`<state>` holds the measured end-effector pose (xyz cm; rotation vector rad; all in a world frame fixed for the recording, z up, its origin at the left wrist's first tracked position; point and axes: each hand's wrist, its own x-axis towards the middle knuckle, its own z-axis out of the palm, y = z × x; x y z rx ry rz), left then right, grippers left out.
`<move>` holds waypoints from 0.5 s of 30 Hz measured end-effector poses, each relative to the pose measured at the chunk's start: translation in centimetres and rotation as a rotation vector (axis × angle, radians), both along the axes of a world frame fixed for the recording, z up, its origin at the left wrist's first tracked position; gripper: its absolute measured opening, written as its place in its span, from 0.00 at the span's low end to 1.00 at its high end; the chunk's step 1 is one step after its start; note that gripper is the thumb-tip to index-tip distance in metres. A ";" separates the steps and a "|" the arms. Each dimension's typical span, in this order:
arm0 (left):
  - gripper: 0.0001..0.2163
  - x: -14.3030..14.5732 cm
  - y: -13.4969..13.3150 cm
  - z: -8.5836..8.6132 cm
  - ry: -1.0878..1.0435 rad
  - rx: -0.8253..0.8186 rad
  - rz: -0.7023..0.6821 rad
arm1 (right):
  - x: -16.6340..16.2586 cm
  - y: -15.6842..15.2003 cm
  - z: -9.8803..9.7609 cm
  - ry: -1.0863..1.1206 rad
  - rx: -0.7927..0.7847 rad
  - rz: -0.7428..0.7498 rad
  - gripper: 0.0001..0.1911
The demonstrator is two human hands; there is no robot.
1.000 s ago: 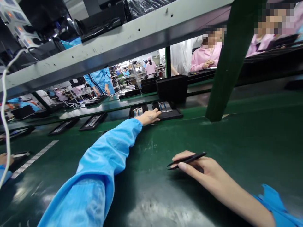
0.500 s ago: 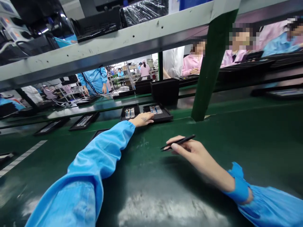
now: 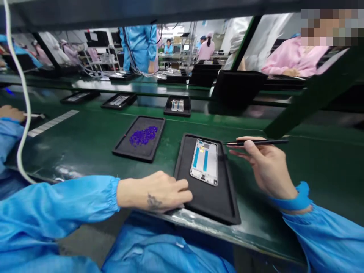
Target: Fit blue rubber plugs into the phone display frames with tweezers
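The left hand [image 3: 159, 191] lies knuckles up on the 8 o'clock corner of a black tray [image 3: 207, 203], its fingers [image 3: 182, 185] loosely bent and resting on the tray's rim. I cannot tell whether the thumb hooks under the rim to grip it. The tray sits at the near edge of the green conveyor belt [image 3: 93, 136], long side running away from the person. In it, toward 12 o'clock, lies a silver phone frame [image 3: 205, 161], flat, with two blue strips down its face and clear of the fingers. The right hand [image 3: 267, 167] is raised just off the tray's 3 o'clock side and pinches black tweezers [image 3: 256, 142] between thumb and forefinger. The tweezers lie nearly level, the tips pointing toward 9 o'clock and ending over the tray's 1 o'clock corner, apart from the frame. At 10 o'clock from the tray, a little apart from it, sits a second black tray [image 3: 133, 151] with a heap of small purple pieces [image 3: 143, 135] in its far half. Farther off at 11 o'clock a smaller tray [image 3: 178, 110] carries another frame. A white cable [image 3: 21, 94] hangs down the view's 9 o'clock side, beside a co-worker's hand [image 3: 10, 112]. A slanted green post [image 3: 313, 98] rises at 2 o'clock, with people in pink and blue coats beyond it.
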<state>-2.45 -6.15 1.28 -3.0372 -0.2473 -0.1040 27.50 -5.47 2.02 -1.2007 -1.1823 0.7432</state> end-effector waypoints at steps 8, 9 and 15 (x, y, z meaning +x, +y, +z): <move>0.05 -0.8 -2.4 0.4 -0.144 -0.042 -0.070 | -4.4 2.9 -0.9 -0.075 -0.040 0.106 0.17; 0.05 -0.1 -1.7 0.2 -0.171 -0.019 -0.066 | -4.5 3.0 -1.3 -0.085 -0.049 0.100 0.18; 0.04 3.4 1.5 -0.8 -0.203 -0.018 -0.055 | -3.9 2.4 -2.8 -0.117 -0.099 0.044 0.20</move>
